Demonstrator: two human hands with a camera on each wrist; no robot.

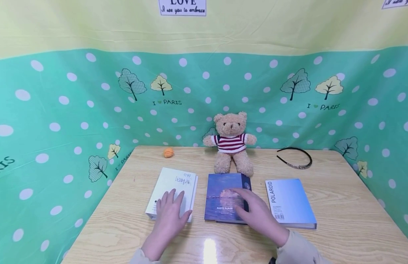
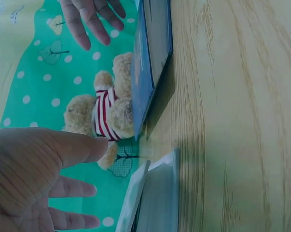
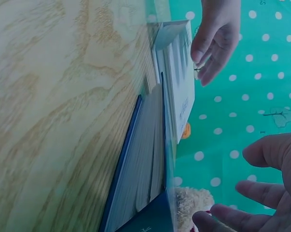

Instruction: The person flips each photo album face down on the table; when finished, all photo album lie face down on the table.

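Over the white album (image 1: 171, 183) on the left, my left hand (image 1: 171, 211) hovers with fingers spread. The left wrist view shows its thumb (image 2: 82, 147) held above that album's page edges. My right hand (image 1: 255, 209) is above the blue photo album (image 1: 220, 201) in the middle, fingers loosely extended and holding nothing. In the right wrist view the blue album's cover stands slightly raised from its pages (image 3: 143, 154), with the right fingers apart from it. A light blue Polaroid album (image 1: 291, 201) lies flat to the right of my right hand.
A teddy bear (image 1: 231, 143) in a striped shirt sits behind the blue album. An orange ball-like thing (image 1: 168, 152) lies at the back left, and a black headband (image 1: 299, 157) at the back right. A green dotted curtain (image 1: 177, 121) hangs behind the wooden table (image 1: 118, 223).
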